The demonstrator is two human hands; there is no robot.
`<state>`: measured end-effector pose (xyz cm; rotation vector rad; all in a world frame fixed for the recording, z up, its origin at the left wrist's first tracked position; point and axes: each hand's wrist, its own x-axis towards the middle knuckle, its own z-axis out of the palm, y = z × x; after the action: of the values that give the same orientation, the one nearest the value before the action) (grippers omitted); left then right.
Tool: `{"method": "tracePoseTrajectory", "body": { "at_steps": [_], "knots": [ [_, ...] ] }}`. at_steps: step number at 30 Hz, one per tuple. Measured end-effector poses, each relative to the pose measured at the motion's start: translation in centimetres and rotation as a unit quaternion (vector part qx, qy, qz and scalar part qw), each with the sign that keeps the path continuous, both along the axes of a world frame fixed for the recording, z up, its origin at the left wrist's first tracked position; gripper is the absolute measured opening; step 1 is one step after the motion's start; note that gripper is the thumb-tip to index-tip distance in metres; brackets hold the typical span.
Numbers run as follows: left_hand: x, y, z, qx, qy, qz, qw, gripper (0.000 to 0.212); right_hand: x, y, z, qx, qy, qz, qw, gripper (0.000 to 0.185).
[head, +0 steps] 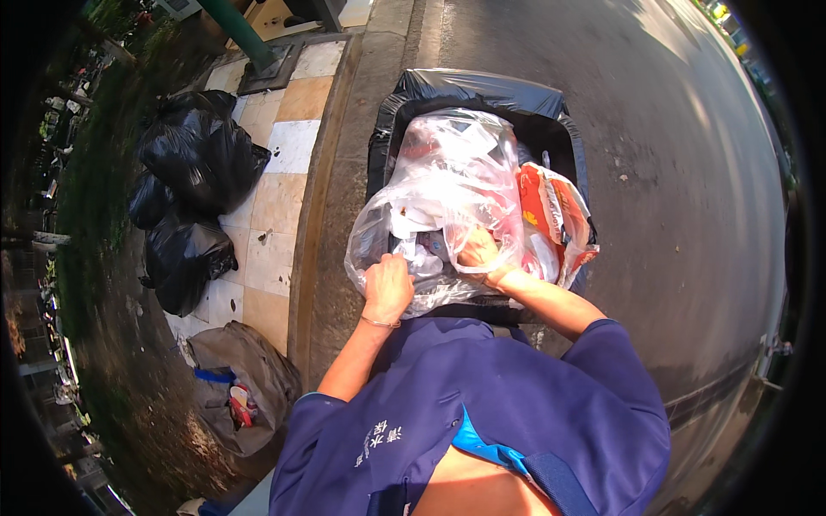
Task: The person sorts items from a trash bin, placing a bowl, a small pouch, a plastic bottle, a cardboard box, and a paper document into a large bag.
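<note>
A clear plastic bag (461, 151) of rubbish fills much of a bin lined with a black bin liner (484, 84). Its mouth faces me, and white tissue-like scraps (413, 219) show inside. My left hand (390, 280) is closed on the bag's near left edge. My right hand (477, 248) reaches into the bag's mouth. Film covers that hand, and its fingertips are hidden, so I cannot tell whether they grip anything. To the right of the bag, a crumpled orange-and-white printed packet (552, 203) leans against the bin's inner side.
Several full black rubbish bags (193, 155) rest on the tiled pavement (277, 200) at left. Nearer me lies an open brown sack (242, 348) holding red and blue items. A green post (239, 32) stands beyond. A kerb (316, 180) separates the pavement from the asphalt road (671, 213).
</note>
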<state>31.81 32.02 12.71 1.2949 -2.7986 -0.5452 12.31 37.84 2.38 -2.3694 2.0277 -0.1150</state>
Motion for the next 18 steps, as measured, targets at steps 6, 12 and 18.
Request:
{"method": "tracePoseTrajectory", "body": {
  "at_steps": [6, 12, 18],
  "knots": [
    [-1.4, -1.5, -0.5, -0.011, -0.034, 0.096, 0.995, 0.068, -2.7, -1.7, 6.6, -0.027, -0.445, -0.079, 0.892, 0.032],
    [-1.6, -3.3, -0.9, -0.052, -0.015, 0.07, 0.996, 0.034, -6.1, -2.9, 15.1, -0.058, -0.204, -0.109, 0.971, 0.025],
    [-1.2, -3.1, 5.9, -0.064, 0.16, 0.048, 0.984, 0.03, -5.1, -2.3, 19.9, -0.079, -0.334, -0.217, 0.914, 0.027]
  ]
}}
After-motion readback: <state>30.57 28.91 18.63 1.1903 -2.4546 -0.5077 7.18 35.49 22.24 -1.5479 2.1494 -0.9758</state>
